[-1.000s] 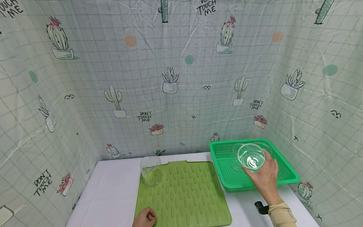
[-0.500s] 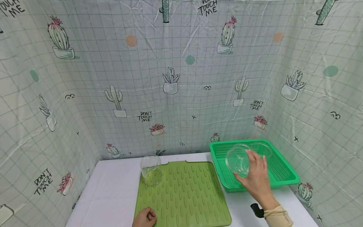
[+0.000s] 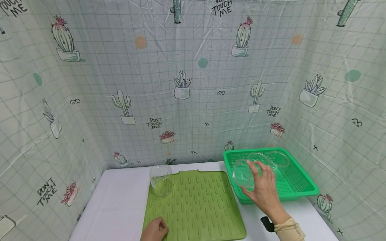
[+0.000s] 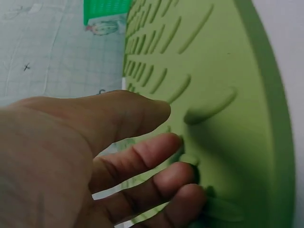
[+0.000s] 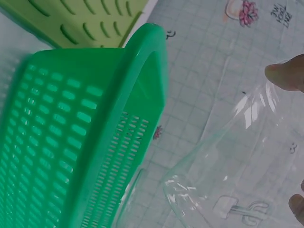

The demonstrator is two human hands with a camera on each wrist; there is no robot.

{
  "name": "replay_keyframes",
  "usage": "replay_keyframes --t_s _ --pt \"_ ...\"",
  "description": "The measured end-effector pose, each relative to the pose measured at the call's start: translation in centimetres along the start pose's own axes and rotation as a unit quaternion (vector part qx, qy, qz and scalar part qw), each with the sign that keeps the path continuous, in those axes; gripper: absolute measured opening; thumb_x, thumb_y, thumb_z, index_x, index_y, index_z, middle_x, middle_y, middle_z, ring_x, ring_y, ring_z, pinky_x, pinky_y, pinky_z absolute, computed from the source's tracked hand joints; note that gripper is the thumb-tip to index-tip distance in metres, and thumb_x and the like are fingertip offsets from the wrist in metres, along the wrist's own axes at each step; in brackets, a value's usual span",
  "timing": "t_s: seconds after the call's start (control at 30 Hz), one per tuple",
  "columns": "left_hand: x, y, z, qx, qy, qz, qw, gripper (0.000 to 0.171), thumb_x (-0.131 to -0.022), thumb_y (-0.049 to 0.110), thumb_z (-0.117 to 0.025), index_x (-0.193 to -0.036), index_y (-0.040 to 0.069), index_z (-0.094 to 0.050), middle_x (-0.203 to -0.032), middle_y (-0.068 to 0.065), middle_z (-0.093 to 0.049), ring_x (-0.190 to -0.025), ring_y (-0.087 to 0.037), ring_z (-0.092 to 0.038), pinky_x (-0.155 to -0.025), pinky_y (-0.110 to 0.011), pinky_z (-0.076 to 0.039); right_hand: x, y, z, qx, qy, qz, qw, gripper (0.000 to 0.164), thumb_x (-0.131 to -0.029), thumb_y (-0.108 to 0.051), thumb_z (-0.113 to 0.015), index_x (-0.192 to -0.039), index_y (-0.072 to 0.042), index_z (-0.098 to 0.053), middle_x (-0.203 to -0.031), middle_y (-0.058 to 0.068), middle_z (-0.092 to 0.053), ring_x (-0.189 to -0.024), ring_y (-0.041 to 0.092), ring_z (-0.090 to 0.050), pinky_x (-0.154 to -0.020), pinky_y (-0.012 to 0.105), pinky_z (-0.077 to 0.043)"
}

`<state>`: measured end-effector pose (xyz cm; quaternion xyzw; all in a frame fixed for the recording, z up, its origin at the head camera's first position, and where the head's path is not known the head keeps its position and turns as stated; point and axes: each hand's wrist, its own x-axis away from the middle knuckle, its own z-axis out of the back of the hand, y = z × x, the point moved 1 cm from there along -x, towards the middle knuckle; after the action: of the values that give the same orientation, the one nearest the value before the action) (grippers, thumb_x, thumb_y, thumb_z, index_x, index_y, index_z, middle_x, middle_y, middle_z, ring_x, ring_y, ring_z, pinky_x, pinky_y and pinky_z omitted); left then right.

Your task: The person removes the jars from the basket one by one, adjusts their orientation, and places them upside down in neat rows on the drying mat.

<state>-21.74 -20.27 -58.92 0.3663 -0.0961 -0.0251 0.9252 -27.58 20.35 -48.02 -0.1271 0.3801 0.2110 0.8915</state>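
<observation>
My right hand [image 3: 263, 190] grips a clear glass bowl [image 3: 243, 173] by its side, tilted, above the left edge of the green slotted basket [image 3: 301, 187]. In the right wrist view the clear bowl [image 5: 228, 180] fills the right side, with a fingertip [image 5: 285, 73] on its rim. Two more clear bowls [image 3: 277, 159] lie in the basket. My left hand [image 3: 154, 229] rests on the near edge of the green ridged mat [image 3: 196, 207]; its fingers [image 4: 156, 156] press on the mat [image 4: 213, 71], loosely curled. A clear glass [image 3: 161, 180] stands upside down on the mat's far left corner.
The white table [image 3: 117, 204] is walled on three sides by a cactus-print curtain [image 3: 181, 83]. The basket sits at the right rear, touching the mat's right side. A black strap [image 3: 266, 223] shows at my right wrist.
My right hand has carried the bowl leftward out of the basket's middle to its left edge, tilting it onto its side. The left hand has barely shifted.
</observation>
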Motion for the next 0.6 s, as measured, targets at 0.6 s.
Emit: replay_keyframes --t_s 0.6 --pt "-4.3 12.6 2.7 0.165 0.025 -0.147 0.9749 0.045 -0.090 0.042 -0.065 -0.122 0.013 -0.056 -0.118 -0.007 -0.059 -0.099 -0.020 -0.059 -0.077 -0.033 -0.050 -0.3 -1.1 0.1 0.016 -0.012 0.014 1.000 0.109 -0.055 -0.023 -0.091 -0.148 -0.012 -0.036 -0.145 0.024 -0.039 -0.130 0.043 -0.035 -0.108 0.067 -0.018"
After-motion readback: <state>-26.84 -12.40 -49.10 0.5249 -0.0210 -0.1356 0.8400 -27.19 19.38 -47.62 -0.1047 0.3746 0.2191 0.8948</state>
